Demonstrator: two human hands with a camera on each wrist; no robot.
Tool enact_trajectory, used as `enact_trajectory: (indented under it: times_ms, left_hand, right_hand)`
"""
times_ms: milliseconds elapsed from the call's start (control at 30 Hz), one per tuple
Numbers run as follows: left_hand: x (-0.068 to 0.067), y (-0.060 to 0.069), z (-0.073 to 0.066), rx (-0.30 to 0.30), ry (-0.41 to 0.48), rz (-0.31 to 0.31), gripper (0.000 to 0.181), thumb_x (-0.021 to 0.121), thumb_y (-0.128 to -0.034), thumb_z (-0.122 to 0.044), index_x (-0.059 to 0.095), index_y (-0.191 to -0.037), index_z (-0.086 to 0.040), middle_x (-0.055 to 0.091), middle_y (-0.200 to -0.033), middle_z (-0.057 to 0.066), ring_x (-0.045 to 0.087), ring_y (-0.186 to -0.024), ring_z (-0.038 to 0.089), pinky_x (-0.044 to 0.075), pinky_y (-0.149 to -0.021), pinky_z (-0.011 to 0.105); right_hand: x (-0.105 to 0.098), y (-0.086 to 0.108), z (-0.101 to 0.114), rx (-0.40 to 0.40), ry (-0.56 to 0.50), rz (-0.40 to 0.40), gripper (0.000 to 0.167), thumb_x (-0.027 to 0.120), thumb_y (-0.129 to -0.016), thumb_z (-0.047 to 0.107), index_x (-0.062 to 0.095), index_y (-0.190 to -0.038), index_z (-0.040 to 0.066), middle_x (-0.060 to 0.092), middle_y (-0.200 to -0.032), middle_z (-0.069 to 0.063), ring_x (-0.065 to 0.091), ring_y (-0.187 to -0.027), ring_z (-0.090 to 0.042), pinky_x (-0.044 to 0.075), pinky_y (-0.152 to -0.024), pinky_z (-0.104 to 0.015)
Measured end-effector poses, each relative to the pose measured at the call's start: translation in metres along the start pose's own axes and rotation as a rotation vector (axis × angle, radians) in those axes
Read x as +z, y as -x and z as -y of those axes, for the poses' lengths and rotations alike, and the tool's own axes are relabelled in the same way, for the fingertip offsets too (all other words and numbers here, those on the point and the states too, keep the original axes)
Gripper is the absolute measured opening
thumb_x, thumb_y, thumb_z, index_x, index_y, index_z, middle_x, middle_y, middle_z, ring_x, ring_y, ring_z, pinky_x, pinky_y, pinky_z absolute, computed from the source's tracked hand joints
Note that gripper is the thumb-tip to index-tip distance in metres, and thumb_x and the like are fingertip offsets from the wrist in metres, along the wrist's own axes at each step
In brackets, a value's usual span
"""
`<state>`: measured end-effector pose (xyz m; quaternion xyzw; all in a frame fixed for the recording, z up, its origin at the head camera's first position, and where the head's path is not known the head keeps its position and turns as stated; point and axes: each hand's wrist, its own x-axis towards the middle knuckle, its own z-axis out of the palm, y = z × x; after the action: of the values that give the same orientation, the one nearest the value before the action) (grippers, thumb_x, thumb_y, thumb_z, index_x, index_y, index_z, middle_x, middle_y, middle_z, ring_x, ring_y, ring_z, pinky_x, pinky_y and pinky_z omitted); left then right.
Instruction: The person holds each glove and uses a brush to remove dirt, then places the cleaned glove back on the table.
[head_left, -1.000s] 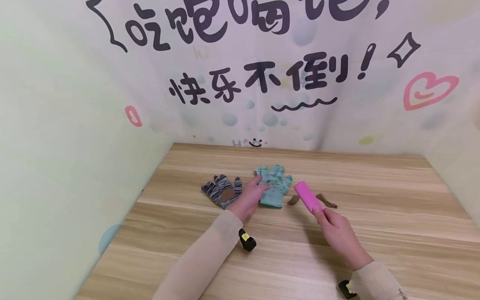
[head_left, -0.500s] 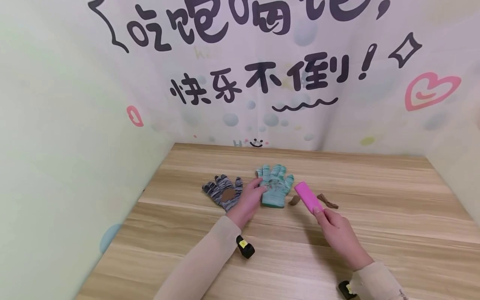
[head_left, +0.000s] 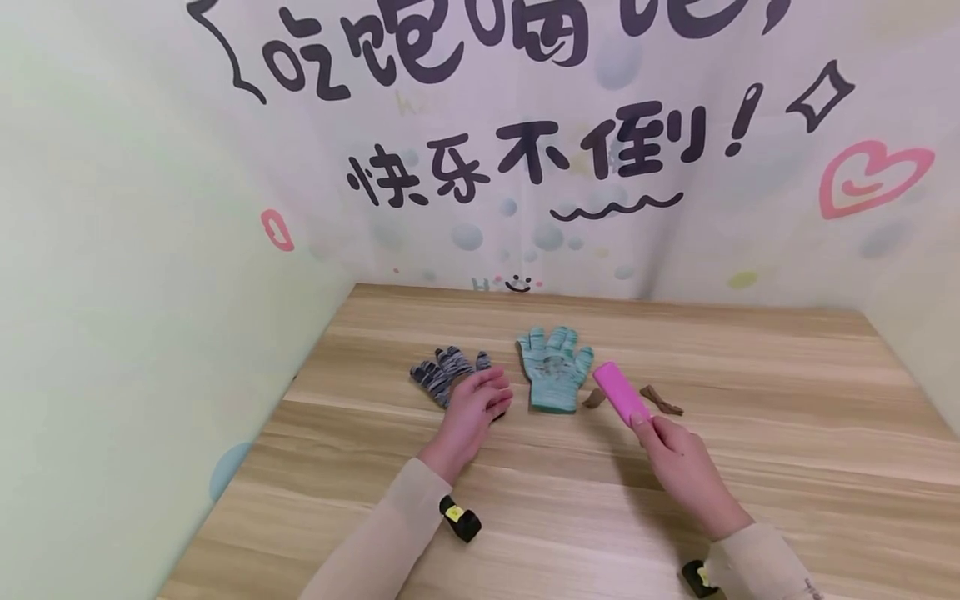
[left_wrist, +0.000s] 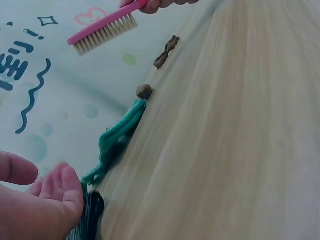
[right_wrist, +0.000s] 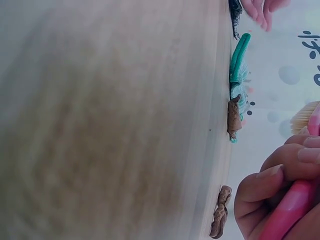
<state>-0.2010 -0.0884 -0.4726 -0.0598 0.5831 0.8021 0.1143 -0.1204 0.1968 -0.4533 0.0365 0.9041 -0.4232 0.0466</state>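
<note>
My right hand point(head_left: 681, 462) grips a pink brush point(head_left: 619, 390) by its handle and holds it above the table. Pale bristles show on the brush's underside in the left wrist view. Over the lower part of a dark grey striped glove point(head_left: 433, 382) hovers my left hand point(head_left: 472, 408), fingers loosely bent and nothing held; it hides the glove's palm. Beside it lies a teal glove point(head_left: 557, 385), fingers pointing away, with a dark smudge point(head_left: 555, 365) on its palm.
Two small brown twisted pieces lie right of the teal glove: one point(head_left: 595, 398) by its cuff, the other point(head_left: 662, 400) beyond the brush. The wooden table point(head_left: 787, 400) meets a printed backdrop point(head_left: 675, 258) behind and a pale wall point(head_left: 150, 333) at left.
My left hand has left the teal glove's edge and moved left, over the grey striped glove. My right hand keeps the brush nearly where it was.
</note>
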Motion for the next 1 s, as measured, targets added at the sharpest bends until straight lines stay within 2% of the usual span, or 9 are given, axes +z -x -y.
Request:
enact_trajectory:
  times_ms: [100, 267, 467, 567, 700, 867, 1000]
  left_hand:
    - [-0.01, 0.004, 0.001, -0.016, 0.013, -0.018, 0.036, 0.049, -0.0998, 0.002, 0.048, -0.135, 0.009, 0.059, -0.111, 0.012, 0.061, -0.095, 0.018, 0.056, -0.093, 0.03]
    - [-0.027, 0.012, 0.001, -0.028, 0.036, -0.034, 0.016, 0.045, -0.1012, 0.0, 0.055, -0.114, 0.004, 0.058, -0.096, 0.006, 0.057, -0.083, 0.014, 0.052, -0.075, 0.022]
    - [-0.044, 0.022, -0.005, -0.024, 0.057, -0.071, 0.015, 0.043, -0.1024, -0.004, 0.057, -0.106, -0.003, 0.056, -0.085, 0.002, 0.049, -0.068, 0.009, 0.042, -0.058, 0.017]
    - [-0.052, 0.023, -0.01, 0.012, 0.059, -0.101, 0.015, 0.043, -0.1024, -0.003, 0.057, -0.104, -0.004, 0.056, -0.082, 0.0, 0.049, -0.066, 0.009, 0.042, -0.058, 0.017]
    - [-0.059, 0.021, -0.017, 0.053, 0.046, -0.156, 0.013, 0.044, -0.1005, 0.0, 0.057, -0.103, -0.003, 0.059, -0.083, 0.001, 0.052, -0.071, 0.01, 0.044, -0.062, 0.018]
    - [-0.067, 0.02, -0.021, 0.06, -0.021, -0.235, 0.013, 0.048, -0.0998, 0.001, 0.054, -0.111, 0.003, 0.058, -0.091, 0.003, 0.053, -0.079, 0.013, 0.044, -0.064, 0.019]
    - [-0.072, 0.019, -0.022, 0.049, -0.101, -0.266, 0.024, 0.047, -0.1, 0.003, 0.048, -0.124, 0.006, 0.052, -0.1, 0.007, 0.053, -0.081, 0.014, 0.046, -0.066, 0.019]
  right_hand:
    - [0.001, 0.001, 0.0, 0.0, 0.01, -0.004, 0.056, 0.037, -0.107, 0.052, 0.059, -0.093, 0.002, 0.043, -0.066, -0.001, 0.041, -0.057, -0.015, 0.037, -0.047, -0.027]
    - [0.001, 0.001, -0.001, -0.009, 0.017, -0.014, 0.055, 0.038, -0.107, 0.051, 0.06, -0.093, 0.003, 0.042, -0.066, -0.001, 0.04, -0.057, -0.015, 0.036, -0.047, -0.027]
    - [0.001, 0.001, 0.0, -0.008, 0.008, -0.01, 0.055, 0.038, -0.107, 0.051, 0.06, -0.094, 0.002, 0.042, -0.065, -0.001, 0.04, -0.056, -0.014, 0.036, -0.046, -0.027]
    - [0.001, 0.001, 0.0, -0.006, 0.008, -0.009, 0.055, 0.038, -0.107, 0.051, 0.059, -0.093, 0.003, 0.042, -0.065, -0.001, 0.039, -0.056, -0.014, 0.036, -0.046, -0.027]
    - [0.001, 0.001, -0.001, -0.008, 0.01, -0.008, 0.055, 0.038, -0.107, 0.052, 0.059, -0.093, 0.003, 0.041, -0.065, -0.001, 0.039, -0.056, -0.014, 0.035, -0.046, -0.027]
    - [0.001, 0.0, -0.001, -0.01, 0.011, -0.006, 0.056, 0.038, -0.107, 0.052, 0.059, -0.093, 0.003, 0.041, -0.065, 0.0, 0.039, -0.056, -0.014, 0.035, -0.046, -0.026]
    - [0.001, -0.001, -0.002, -0.014, 0.006, -0.007, 0.055, 0.038, -0.107, 0.052, 0.06, -0.093, 0.003, 0.041, -0.065, 0.0, 0.039, -0.056, -0.014, 0.035, -0.046, -0.027]
